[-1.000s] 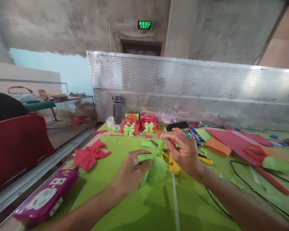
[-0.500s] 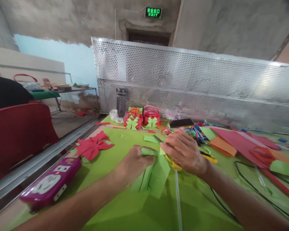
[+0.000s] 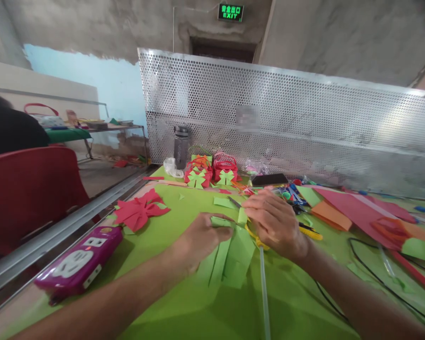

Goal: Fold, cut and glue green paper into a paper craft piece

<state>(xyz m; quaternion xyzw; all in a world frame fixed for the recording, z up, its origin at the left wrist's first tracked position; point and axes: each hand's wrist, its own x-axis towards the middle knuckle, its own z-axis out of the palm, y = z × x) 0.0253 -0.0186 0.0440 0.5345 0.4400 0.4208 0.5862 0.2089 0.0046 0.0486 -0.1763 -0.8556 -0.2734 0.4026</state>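
My left hand is closed, thumb and fingers pinching a folded piece of green paper whose creased flaps hang towards the table. My right hand is curled closed just to its right. At its fingertips is a small pale green paper piece. Under that hand a yellow looped handle shows, and a dark narrow blade sticks out beyond the fingers. They look like parts of scissors, mostly hidden. A long translucent glue stick runs from the yellow part towards me.
To the left are a red paper flower and a purple power strip. Two small red baskets with green bows, a bottle and a phone stand behind. Coloured paper and a black cord lie right.
The view has shifted slightly, moving the scene a little to the right. Both hands keep nearly the same pose and hold on the paper.
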